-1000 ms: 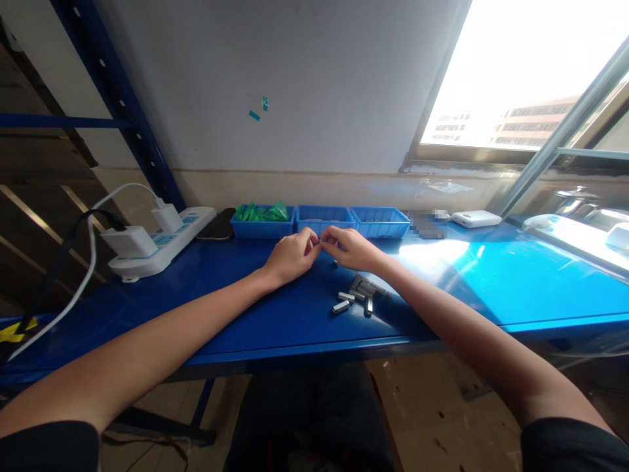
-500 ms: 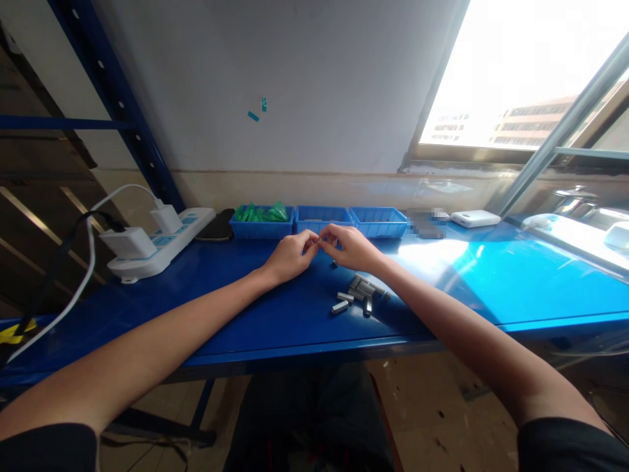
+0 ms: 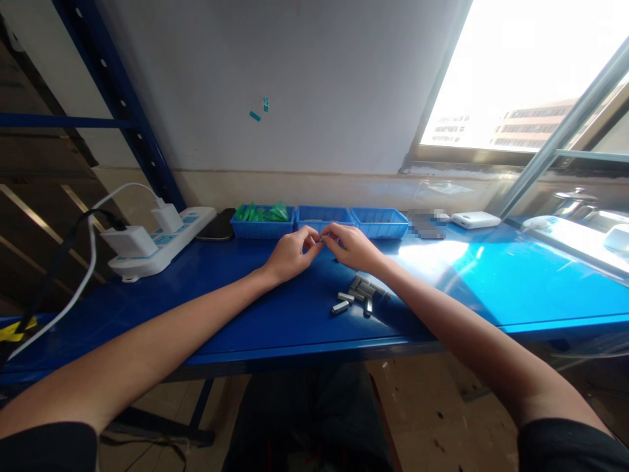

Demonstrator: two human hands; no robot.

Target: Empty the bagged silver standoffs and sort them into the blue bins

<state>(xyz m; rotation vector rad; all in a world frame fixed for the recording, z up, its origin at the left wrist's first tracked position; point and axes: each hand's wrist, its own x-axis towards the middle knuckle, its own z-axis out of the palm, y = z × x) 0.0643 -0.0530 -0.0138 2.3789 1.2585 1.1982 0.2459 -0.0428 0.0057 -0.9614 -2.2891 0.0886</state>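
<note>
My left hand (image 3: 291, 252) and my right hand (image 3: 351, 246) meet fingertip to fingertip over the blue table (image 3: 275, 314), just in front of the middle blue tray (image 3: 322, 217). Both pinch a tiny part (image 3: 320, 241) between them, too small to name. A small heap of grey metal pieces (image 3: 358, 296) lies on the table below my right wrist. The left blue tray (image 3: 260, 226) holds green parts (image 3: 261, 212). The right blue tray (image 3: 379, 221) stands beside the middle one.
A white power strip (image 3: 160, 249) with plugged chargers and cables sits at the left, a black phone (image 3: 216, 226) beside it. A white box (image 3: 476, 219) lies at the right near the window. Blue shelf posts rise at the left.
Both hands have stayed together at the same spot, with only slight finger movement around the tiny part. The heap of metal pieces has not moved.
</note>
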